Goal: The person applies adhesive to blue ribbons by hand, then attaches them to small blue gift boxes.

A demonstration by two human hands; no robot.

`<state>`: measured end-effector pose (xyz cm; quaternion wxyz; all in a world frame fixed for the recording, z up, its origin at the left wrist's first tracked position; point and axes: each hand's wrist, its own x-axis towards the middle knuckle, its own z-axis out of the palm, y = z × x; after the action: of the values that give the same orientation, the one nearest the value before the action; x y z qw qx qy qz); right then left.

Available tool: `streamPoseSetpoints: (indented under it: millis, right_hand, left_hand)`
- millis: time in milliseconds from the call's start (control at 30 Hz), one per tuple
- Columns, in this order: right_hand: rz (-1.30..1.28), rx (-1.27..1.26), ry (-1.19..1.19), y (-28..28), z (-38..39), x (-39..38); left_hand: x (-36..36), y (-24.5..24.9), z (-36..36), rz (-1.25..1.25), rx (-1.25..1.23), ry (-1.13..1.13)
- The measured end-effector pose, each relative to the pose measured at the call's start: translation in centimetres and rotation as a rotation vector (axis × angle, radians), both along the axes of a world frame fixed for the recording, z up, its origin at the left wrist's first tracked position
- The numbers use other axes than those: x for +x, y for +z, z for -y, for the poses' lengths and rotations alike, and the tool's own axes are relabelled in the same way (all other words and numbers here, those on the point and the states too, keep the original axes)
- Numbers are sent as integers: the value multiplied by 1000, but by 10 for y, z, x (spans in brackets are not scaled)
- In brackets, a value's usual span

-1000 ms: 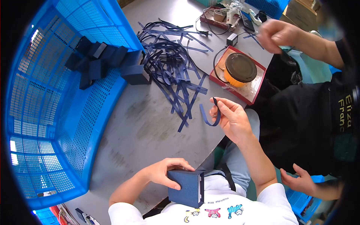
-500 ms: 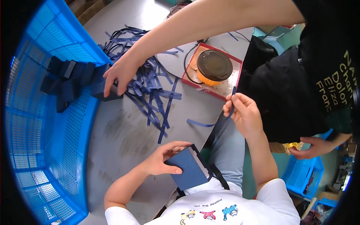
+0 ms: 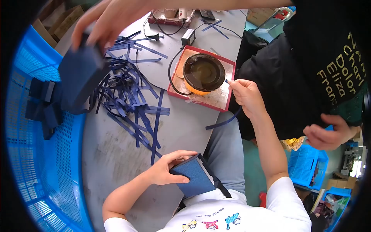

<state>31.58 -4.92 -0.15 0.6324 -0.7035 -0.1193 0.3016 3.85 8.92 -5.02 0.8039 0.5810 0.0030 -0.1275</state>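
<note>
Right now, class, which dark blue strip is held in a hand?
The strip pinched in the person's right hand, tip beside the pot, tail hanging past the table edge; the rest lie in a loose pile.

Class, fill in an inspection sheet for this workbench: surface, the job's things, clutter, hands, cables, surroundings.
Surface: grey table, scuffed and stained.
Job's things: dark blue box at the table edge; blue strip trailing off the edge.
Clutter: orange pot of brown liquid, open, in a red tray; pile of loose strips; blue basket with more boxes.
Hands: left hand grips the dark blue box; right hand pinches the blue strip, its tip beside the pot; a co-worker's hand holds another box above the basket.
Cables: black cord curls from the pot towards an adapter.
Surroundings: co-worker's black shirt; blue crates on the floor.
</note>
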Motion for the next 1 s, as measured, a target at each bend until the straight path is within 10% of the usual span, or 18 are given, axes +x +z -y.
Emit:
streamPoseSetpoints:
  millis: [1000]
  right_hand:
    - [-154,34,85,9,22,-18]
  left_hand:
    - [5,20,-17,-18,-87,192]
